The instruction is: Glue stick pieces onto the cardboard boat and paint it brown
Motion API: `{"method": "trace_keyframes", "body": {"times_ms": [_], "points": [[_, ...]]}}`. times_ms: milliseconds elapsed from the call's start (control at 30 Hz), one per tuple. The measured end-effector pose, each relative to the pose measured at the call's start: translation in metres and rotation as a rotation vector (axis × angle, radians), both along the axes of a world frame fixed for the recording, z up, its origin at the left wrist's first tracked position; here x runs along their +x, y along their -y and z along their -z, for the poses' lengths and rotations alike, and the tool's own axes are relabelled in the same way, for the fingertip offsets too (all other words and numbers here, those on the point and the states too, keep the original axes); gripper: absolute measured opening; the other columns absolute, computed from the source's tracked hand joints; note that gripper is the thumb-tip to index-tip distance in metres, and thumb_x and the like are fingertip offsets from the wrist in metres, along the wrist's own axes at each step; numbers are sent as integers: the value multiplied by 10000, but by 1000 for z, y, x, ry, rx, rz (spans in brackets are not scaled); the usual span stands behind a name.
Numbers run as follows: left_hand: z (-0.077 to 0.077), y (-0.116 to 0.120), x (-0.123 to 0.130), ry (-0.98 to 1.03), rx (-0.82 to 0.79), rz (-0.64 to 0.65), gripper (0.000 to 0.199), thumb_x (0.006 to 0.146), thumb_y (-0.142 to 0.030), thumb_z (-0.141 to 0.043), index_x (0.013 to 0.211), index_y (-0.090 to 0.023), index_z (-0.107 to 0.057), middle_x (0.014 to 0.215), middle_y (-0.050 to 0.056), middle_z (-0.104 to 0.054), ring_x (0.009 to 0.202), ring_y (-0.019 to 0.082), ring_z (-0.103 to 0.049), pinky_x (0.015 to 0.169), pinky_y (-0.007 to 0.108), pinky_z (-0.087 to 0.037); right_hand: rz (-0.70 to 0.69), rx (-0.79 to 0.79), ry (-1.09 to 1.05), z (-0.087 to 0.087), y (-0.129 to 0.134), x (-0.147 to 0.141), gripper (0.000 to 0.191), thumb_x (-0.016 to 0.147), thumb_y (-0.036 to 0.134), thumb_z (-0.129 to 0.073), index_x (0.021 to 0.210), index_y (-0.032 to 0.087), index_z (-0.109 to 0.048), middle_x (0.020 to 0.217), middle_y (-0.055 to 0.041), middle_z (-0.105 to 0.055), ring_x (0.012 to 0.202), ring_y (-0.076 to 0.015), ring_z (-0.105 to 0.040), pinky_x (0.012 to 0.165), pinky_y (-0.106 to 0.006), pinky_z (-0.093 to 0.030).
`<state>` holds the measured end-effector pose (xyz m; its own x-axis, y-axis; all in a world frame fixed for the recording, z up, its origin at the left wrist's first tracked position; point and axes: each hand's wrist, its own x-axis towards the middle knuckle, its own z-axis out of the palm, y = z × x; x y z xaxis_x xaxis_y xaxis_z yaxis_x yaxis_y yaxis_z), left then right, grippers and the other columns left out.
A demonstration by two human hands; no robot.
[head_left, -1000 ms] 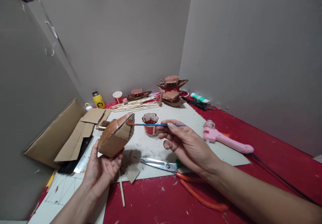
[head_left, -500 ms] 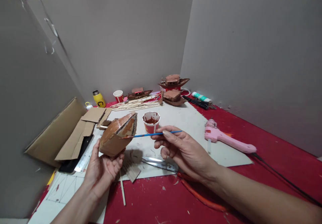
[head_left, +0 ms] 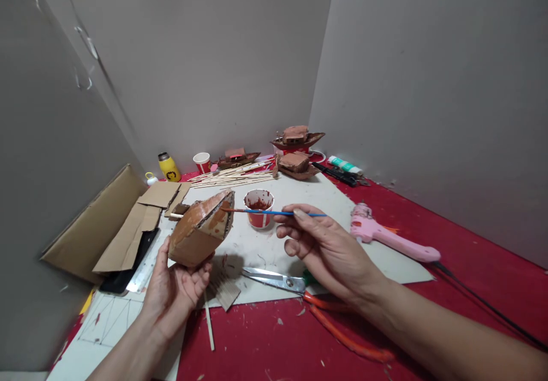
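Observation:
My left hand [head_left: 182, 284] holds up a cardboard model boat [head_left: 197, 235], tilted, with its fingers around the underside. Brown paint covers part of the boat; other patches of its card are bare. Between the thumb and fingers of my right hand [head_left: 314, 238] is a thin blue paintbrush [head_left: 278, 213], pointing left. Its brown-stained tip is at the boat's upper right end. Just behind the brush stands a red and white paper cup [head_left: 259, 218], its inside smeared with brown paint.
Scissors [head_left: 278, 279] with orange handles lie below my right hand. A pink glue gun [head_left: 394, 241] is on the right, its cord trailing. Cardboard pieces [head_left: 128, 238] lie left. Wooden sticks [head_left: 235, 175], brown model boats [head_left: 297, 165] and a yellow bottle [head_left: 170, 168] are at the back.
My right hand has moved right and slightly up with the paintbrush. The brush tip has shifted from the boat's lower side to its upper right end. My left hand keeps the boat nearly still.

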<state>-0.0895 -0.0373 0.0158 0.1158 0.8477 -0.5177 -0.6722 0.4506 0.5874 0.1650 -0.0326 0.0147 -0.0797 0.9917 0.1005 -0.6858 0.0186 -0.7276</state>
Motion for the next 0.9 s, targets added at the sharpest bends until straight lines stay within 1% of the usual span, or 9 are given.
{"method": "trace_keyframes", "body": {"times_ms": [233,400,500,633,700,900], "points": [[0,2,0,-11,14,-8,556,1008,-478,-358,1338,-56,-510,850,199,-763,565,206,-721,537,289,-617,-97,-6,47,5,5,-8,181,747,336,-848,846,203,-772,804,-45,-769,675,-126,-696,490,-158,-558],[-1,1,0,-11,27,1,526,1005,-479,-373,1287,-71,-548,863,197,-766,558,203,-719,526,287,-612,-146,-4,56,6,8,-10,172,766,341,-832,849,204,-766,798,-41,-770,674,-125,-695,494,-163,-563],[-2,2,0,-16,20,-2,515,1007,-479,-366,1244,-69,-567,853,198,-765,563,202,-720,529,283,-611,-132,16,54,4,9,-8,165,767,339,-832,849,210,-770,801,-43,-768,689,-132,-698,492,-163,-560],[0,1,0,-17,12,0,517,1009,-486,-356,1225,-70,-574,855,201,-764,560,200,-719,530,284,-612,-29,36,29,1,7,-5,166,750,327,-847,865,235,-770,798,-23,-759,706,-135,-703,486,-161,-548],[0,1,1,-22,10,-8,512,1008,-483,-360,1232,-73,-570,853,198,-762,556,201,-718,523,283,-610,-9,31,31,1,6,-5,166,748,325,-849,868,240,-770,798,-20,-760,714,-137,-706,486,-161,-548],[-3,3,5,-49,11,-41,487,1005,-465,-385,1283,-98,-541,828,174,-749,538,191,-708,521,274,-608,-95,32,66,6,8,-10,167,762,342,-836,863,222,-778,822,-43,-774,704,-138,-709,497,-168,-567]]}}
